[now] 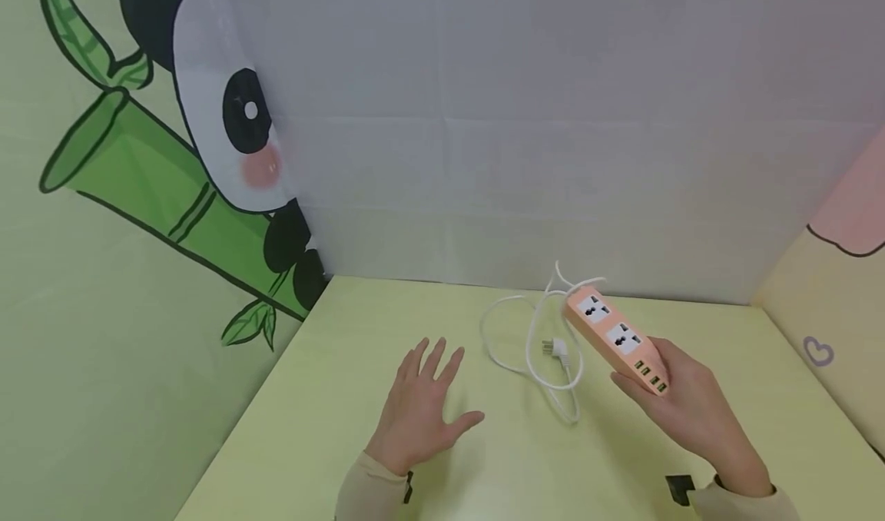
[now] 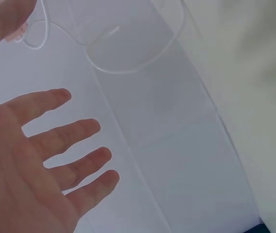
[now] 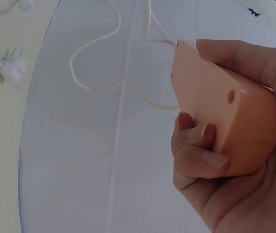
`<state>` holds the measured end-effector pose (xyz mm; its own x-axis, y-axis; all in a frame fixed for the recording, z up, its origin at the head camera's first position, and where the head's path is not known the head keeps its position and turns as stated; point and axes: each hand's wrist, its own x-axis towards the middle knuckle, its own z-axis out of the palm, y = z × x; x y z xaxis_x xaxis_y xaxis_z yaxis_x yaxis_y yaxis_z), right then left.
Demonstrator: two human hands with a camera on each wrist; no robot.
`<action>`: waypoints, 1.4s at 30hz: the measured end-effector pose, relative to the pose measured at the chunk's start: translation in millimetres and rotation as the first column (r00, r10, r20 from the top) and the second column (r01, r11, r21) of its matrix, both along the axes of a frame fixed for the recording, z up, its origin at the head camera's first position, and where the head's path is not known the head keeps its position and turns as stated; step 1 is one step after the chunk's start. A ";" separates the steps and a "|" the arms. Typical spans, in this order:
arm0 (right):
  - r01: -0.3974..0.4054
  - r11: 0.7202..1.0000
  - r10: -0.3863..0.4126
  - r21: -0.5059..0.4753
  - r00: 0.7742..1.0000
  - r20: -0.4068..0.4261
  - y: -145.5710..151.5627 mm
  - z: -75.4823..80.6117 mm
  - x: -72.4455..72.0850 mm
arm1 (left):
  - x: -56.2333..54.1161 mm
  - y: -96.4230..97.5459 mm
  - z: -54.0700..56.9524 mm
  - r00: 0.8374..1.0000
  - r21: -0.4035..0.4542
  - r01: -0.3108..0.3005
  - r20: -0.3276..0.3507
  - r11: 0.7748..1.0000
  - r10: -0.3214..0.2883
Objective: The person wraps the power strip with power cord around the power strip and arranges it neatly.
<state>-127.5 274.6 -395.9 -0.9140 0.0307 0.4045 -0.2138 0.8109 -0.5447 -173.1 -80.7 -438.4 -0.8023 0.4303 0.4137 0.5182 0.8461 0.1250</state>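
Two sockets [image 1: 624, 338] show, likely because my right hand [image 1: 697, 407] grips the power strip [image 1: 610, 332] by its USB end [image 1: 651, 377], while my left hand [image 1: 422, 409] spreads empty.

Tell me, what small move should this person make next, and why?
Probably bring the left hand to the white cord to gather it. The right hand already grips the peach power strip, while the left holds nothing, its fingers spread. The cord hangs in loose loops, and neither hand holds its plug.
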 end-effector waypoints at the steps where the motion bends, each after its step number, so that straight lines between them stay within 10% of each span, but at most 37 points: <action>1: -0.005 1.000 0.005 0.001 1.000 -0.005 -0.7 0.4 0.1 | -1.5 0.5 4.0 1.000 0.002 0.008 -0.008 1.000 -0.008; 20: -0.107 0.994 0.106 -0.017 0.994 -0.022 -16.8 4.3 8.8 | -28.1 27.2 51.2 0.974 0.069 0.161 -0.172 0.985 -0.147; 28: -0.169 0.986 0.168 -0.018 0.985 -0.027 -19.9 6.2 10.4 | -41.6 31.2 67.1 0.963 0.122 0.252 -0.132 0.960 -0.236; 42: -0.209 0.978 0.209 -0.005 0.977 -0.035 -21.2 6.5 13.0 | -69.2 40.7 60.8 0.968 0.139 0.247 -0.074 0.959 -0.239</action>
